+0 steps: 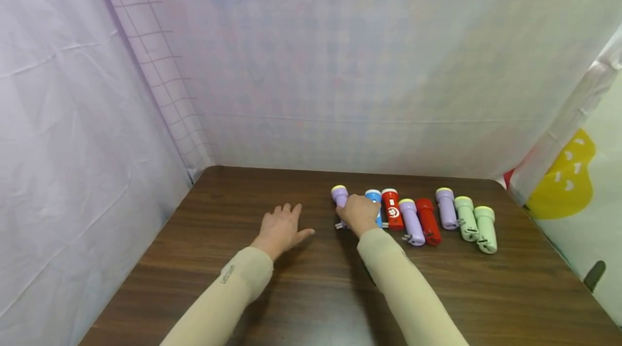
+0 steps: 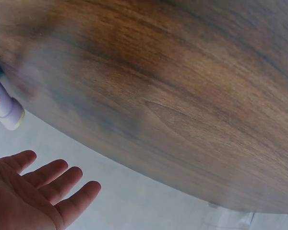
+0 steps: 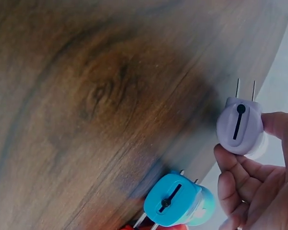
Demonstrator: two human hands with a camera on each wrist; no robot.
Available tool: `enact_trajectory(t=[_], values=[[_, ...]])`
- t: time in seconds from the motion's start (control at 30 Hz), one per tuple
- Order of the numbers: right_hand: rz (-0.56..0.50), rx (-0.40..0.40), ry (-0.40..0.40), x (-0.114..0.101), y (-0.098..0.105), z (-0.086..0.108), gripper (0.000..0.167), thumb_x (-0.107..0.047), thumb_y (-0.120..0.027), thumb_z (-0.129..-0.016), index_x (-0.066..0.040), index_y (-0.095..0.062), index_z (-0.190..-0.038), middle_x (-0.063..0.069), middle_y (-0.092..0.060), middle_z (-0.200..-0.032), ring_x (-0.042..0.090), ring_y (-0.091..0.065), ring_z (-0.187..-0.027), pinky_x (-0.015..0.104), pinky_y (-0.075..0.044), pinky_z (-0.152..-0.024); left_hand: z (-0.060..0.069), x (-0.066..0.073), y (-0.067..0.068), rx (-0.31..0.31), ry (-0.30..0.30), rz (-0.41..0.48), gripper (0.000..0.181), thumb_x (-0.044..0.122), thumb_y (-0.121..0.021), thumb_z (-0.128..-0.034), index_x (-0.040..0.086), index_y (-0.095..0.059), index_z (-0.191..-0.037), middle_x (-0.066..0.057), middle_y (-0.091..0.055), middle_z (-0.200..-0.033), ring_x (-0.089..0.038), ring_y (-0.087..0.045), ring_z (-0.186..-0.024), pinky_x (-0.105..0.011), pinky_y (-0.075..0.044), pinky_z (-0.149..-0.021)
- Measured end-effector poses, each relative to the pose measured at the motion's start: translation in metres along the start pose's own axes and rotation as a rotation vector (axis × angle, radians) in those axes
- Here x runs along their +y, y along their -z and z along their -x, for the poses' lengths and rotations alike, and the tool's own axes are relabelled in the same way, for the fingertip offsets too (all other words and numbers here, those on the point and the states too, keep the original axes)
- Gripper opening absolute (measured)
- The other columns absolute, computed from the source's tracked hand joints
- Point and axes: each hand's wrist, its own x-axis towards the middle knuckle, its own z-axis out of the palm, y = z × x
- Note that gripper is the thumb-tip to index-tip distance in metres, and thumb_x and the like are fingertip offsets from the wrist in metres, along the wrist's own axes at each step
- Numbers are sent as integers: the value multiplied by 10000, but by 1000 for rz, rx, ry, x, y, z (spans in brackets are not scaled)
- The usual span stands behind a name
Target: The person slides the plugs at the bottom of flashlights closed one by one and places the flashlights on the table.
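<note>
My right hand [image 1: 360, 213] pinches a purple flashlight [image 1: 339, 193] between thumb and fingers; in the right wrist view the flashlight [image 3: 240, 125] shows its slotted end and two metal prongs, with the hand [image 3: 266, 179] at its side. A blue flashlight [image 1: 373, 195] lies just right of that hand, its end [image 3: 170, 199] low in the right wrist view. Beside it is a red flashlight [image 1: 392, 210] with a white emblem. Over the table at left, my left hand [image 1: 281, 230] has its fingers spread and holds nothing; its palm [image 2: 33, 201] shows in the left wrist view.
Farther right on the brown table [image 1: 311, 303] lie a purple flashlight [image 1: 412, 222], a dark red one [image 1: 428, 222], another purple one [image 1: 447, 209] and two pale green ones [image 1: 466, 219], [image 1: 486, 230]. White curtains [image 1: 340, 65] hang behind and at the left.
</note>
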Motion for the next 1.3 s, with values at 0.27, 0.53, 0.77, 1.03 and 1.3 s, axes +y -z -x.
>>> enact_trajectory(t=[0.27,0.53,0.77,1.03,1.3], values=[[-158,67,-44,-3,9,7,488,-473,-594,-885,1,-697,-936,196,-706,-971,366,-650,-916,608,-436,-875,1,-1,-1,5,-13,-5,848,686,-497,-920,97,-385,-1519,-219,-448,-1475,-409,-452,-1316,-560,-424,-1006],[-445,54,-119,-6,11,17,501,-512,-605,-888,-44,-740,-1005,139,-716,-992,318,-650,-869,514,-487,-744,3,-6,-4,1,-13,9,858,690,-484,-923,91,-371,-1526,-227,-428,-1489,-421,-436,-1329,-571,-402,-1029],[-639,52,-140,-12,13,29,476,-467,-647,-893,-34,-753,-1058,123,-729,-1006,270,-636,-821,411,-489,-705,7,-8,-4,47,-27,20,841,681,-492,-925,83,-398,-1510,-225,-456,-1464,-415,-462,-1304,-564,-417,-1016],[-813,47,-262,-16,8,34,534,-464,-666,-882,14,-717,-1113,177,-705,-1085,327,-630,-954,451,-486,-838,9,-7,-5,124,-61,47,787,656,-518,-928,97,-449,-1477,-195,-497,-1423,-395,-498,-1269,-555,-434,-1000],[-957,68,-344,-21,4,38,499,-408,-709,-869,41,-711,-1086,202,-696,-1069,332,-619,-954,451,-481,-861,11,-1,-6,231,-111,54,700,609,-564,-931,110,-520,-1420,-165,-500,-1418,-356,-520,-1247,-525,-453,-990]])
